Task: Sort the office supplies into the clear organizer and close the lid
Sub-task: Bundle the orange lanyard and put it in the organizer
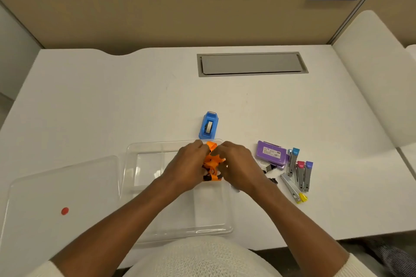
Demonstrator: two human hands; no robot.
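Both hands (213, 164) around orange bundle (212, 162)

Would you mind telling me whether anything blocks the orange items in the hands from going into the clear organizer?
Nothing visible does. Both the left hand and right hand hold the orange items directly over the open organizer, and its lid lies off to the left.

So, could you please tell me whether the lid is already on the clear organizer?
No, the lid lies flat on the table left of the open clear organizer.
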